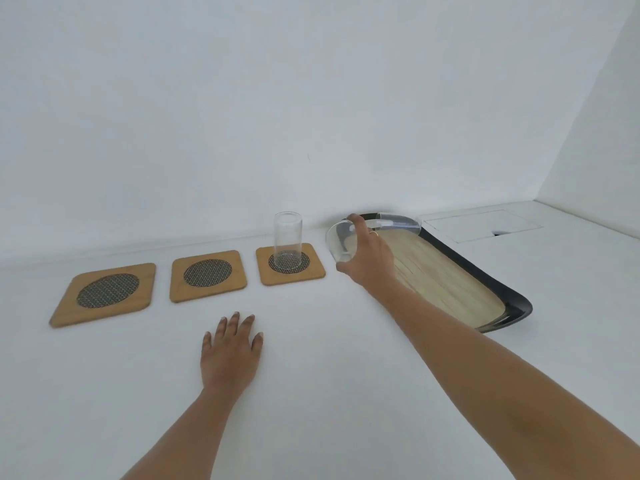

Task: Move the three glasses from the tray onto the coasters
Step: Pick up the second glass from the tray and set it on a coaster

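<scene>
In the head view, we hold our right hand [367, 258] at right of centre, fingers wrapped around the second glass [338, 242], which is tilted and held above the left end of the tray [485, 278]; we judge that it is mid-carry toward a coaster. The third glass [398, 225] looks to lie at the tray's far end, just behind the hand, though the blur makes its pose hard to tell. Left of the hand, the first glass [287, 240] stands upright on the mesh centre of the right coaster [313, 271], so one of three is done. The middle coaster [207, 276] and left coaster [104, 294] lie bare in a row toward the left, probably awaiting the others. Our left hand [230, 355] rests flat with fingers spread on the white table [346, 393] at lower centre, holding nothing, likely as a brace
</scene>
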A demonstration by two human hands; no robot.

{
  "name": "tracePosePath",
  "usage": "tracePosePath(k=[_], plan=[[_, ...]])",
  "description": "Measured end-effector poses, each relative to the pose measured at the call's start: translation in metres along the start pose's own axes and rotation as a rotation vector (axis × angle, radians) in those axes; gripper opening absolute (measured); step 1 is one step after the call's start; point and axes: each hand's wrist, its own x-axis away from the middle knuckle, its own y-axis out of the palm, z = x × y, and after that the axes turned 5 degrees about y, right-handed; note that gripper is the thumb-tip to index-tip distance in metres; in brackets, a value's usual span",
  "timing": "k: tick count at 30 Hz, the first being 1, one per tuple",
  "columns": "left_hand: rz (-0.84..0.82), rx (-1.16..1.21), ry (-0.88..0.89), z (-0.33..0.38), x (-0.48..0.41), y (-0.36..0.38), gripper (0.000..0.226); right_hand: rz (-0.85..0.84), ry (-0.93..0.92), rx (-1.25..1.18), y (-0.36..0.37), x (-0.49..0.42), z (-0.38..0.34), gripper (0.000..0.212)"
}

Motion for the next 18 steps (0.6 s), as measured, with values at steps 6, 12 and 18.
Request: tracePosePath(k=[6, 12, 18], plan=[[0.036, 0.005, -0.086, -0.042, 0.01, -0.014, 0.051, -0.055, 0.025, -0.224, 0.018, 0.015, -0.038, 0.073], [0.065, 0.034, -0.112, -0.062, 0.018, -0.021, 0.05, -0.096, 0.21, -0.371, 0.031, 0.02, -0.066, 0.079], [0.07, 0.038, -0.109, -0.064, 0.019, -0.021, 0.05, -0.198, 0.315, -0.511, 0.046, 0.023, -0.091, 0.077]])
